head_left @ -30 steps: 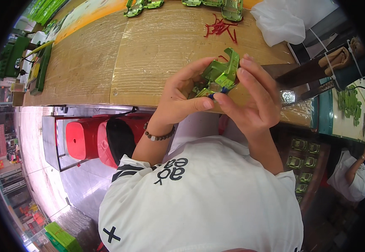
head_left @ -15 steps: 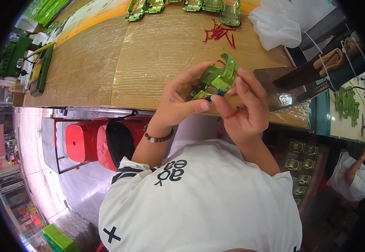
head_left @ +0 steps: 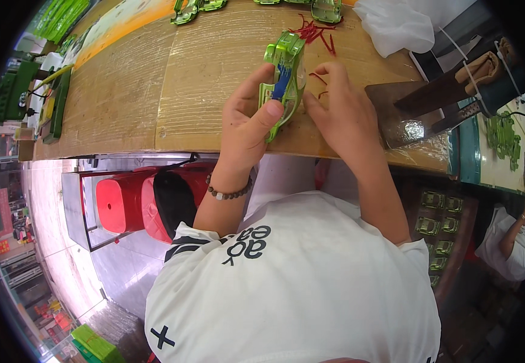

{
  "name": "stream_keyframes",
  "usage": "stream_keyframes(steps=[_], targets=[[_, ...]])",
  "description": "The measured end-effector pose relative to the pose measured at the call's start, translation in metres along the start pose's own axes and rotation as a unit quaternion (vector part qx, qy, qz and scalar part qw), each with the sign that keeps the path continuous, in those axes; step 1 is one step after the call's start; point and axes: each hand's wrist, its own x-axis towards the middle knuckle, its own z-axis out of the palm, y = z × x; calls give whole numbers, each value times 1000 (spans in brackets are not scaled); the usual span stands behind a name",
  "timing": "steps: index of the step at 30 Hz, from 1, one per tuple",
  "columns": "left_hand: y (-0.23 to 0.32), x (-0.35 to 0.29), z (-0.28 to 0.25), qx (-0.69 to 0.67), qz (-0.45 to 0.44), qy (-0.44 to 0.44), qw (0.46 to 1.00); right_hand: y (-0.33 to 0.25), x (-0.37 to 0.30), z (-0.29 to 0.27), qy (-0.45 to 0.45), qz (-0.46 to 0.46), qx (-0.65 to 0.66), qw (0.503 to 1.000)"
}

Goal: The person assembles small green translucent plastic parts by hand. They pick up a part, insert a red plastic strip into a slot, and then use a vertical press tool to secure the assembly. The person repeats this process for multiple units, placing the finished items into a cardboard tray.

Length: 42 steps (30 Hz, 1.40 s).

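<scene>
My left hand (head_left: 247, 124) is closed round a shiny green plastic shell (head_left: 288, 54) shaped like a toy car body, held upright above the table edge. A blue strip (head_left: 282, 81) runs along the shell, and my left thumb presses just below it. To the right, my right hand (head_left: 347, 112) is apart from the shell, its fingers bent and the thumb separated from them. A thin red strip (head_left: 317, 77) shows by its fingertips. Another bit of red shows between thumb and fingers; whether it is held I cannot tell. A pile of red strips (head_left: 311, 30) lies beyond.
Several green shells (head_left: 326, 11) line the far side of the brown table (head_left: 202, 85). White plastic wrap (head_left: 392, 30) and a dark metal fixture (head_left: 432, 100) stand at right. A green device (head_left: 17, 91) is far left. Red stools (head_left: 117, 202) sit below; a co-worker (head_left: 507, 242) is at far right.
My right hand has let go of the shell and moved off to its right. The left hand has turned the shell upright, showing the blue strip on its side. The view has shifted slightly.
</scene>
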Motion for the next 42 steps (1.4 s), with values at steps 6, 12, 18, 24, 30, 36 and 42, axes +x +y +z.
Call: stream_keyframes(steps=[6, 12, 18, 24, 30, 36, 42], targets=[[1, 1, -3, 7, 17, -4, 1000, 18, -5, 7, -27, -110, -11, 994], [3, 1, -5, 4, 22, -9, 1000, 17, -7, -9, 12, -194, -7, 981], [5, 0, -2, -10, 16, 7, 1000, 12, -6, -6, -4, -184, -71, 980], [5, -1, -5, -23, 19, 11, 999, -1, -13, -19, -115, -184, -145, 965], [3, 0, -7, -19, 38, 2, 999, 23, -28, -19, -32, -255, -48, 965], [3, 0, -7, -7, 32, -14, 999, 25, -27, -19, -31, -260, -68, 963], [2, 1, -7, -2, 41, -21, 999, 27, -56, -25, -29, -287, -123, 950]])
